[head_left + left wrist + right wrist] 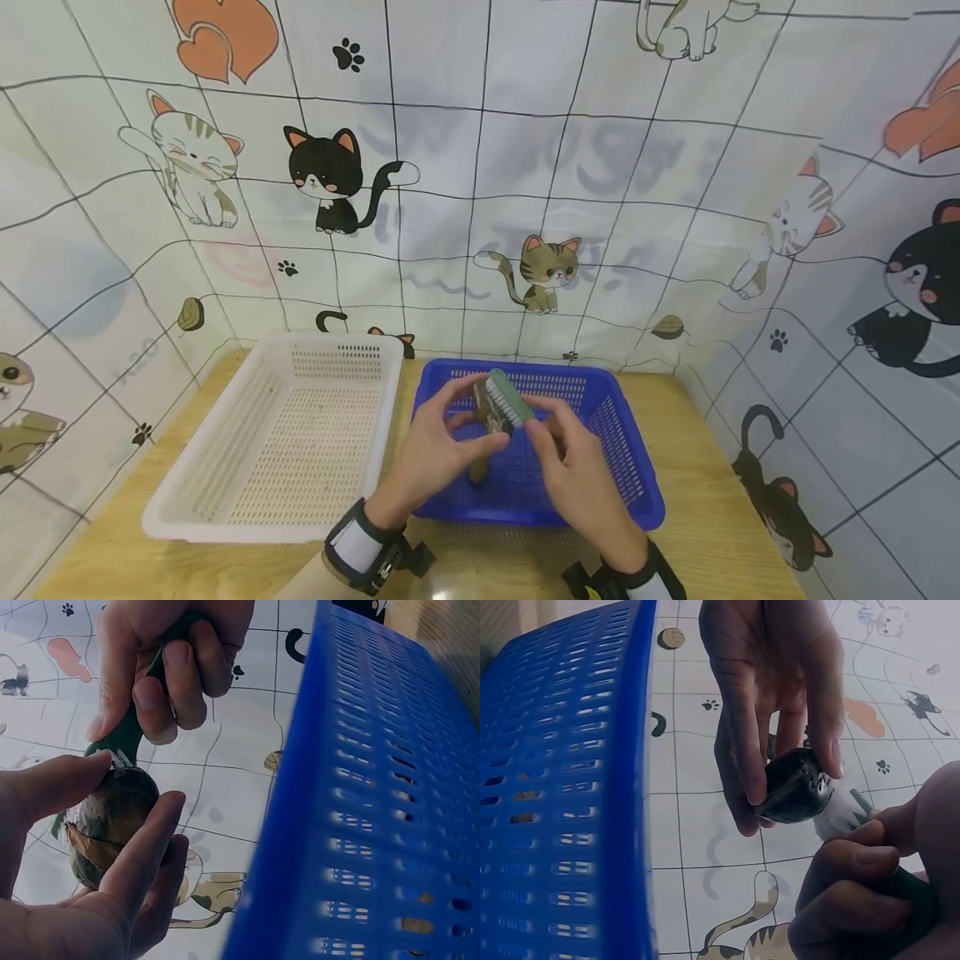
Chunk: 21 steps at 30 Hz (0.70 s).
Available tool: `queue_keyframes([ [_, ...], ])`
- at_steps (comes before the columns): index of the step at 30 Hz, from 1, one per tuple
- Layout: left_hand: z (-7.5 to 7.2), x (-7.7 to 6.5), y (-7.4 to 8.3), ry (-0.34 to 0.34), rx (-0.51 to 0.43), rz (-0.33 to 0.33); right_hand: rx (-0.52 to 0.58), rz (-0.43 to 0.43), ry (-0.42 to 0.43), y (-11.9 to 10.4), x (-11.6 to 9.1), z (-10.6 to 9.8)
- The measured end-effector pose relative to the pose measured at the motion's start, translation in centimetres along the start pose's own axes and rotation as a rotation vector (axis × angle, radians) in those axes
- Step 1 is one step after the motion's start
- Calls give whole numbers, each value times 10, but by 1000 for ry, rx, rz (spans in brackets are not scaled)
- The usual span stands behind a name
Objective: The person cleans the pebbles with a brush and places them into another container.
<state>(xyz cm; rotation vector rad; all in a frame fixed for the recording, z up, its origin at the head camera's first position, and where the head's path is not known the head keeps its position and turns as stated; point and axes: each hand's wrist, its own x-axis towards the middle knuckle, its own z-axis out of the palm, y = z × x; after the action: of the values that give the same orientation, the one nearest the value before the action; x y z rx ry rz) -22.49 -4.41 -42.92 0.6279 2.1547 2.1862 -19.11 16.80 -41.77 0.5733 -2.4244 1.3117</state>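
You work at a wood-grain counter [712, 483] backed by wavy, cat-printed wall covering [435, 154]. Two perforated plastic containers stand there: one white basket [307, 442], one blue basket [525, 492]. Above the blue one, your left hand [435, 443] pinches one dark, rounded, glossy lump [491, 412]; your right hand [573, 462] grips one green brush [513, 397], white bristles against it. One brown piece [477, 472], perhaps similar, lies below, partly hidden.

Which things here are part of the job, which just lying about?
In the job:
dark rounded object, pinched in left grip
green brush, in right grip, bristles against object
probably blue basket beneath, brown lump inside

Apparently lying about:
white basket, not held, role unclear
cat-print backdrop
wooden tabletop
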Motion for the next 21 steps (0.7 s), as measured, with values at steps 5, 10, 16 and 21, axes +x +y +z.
queue_keyframes([
  [5,0,3,-3,18,29,-3,-10,53,6,3,1,0],
  [10,-1,4,-3,45,8,18,-15,76,-23,1,0,-2],
  [16,-2,4,-1,34,-23,20,19,72,-51,-3,-2,-3],
  [21,-2,3,0,23,2,9,30,56,-21,-1,-1,-1],
])
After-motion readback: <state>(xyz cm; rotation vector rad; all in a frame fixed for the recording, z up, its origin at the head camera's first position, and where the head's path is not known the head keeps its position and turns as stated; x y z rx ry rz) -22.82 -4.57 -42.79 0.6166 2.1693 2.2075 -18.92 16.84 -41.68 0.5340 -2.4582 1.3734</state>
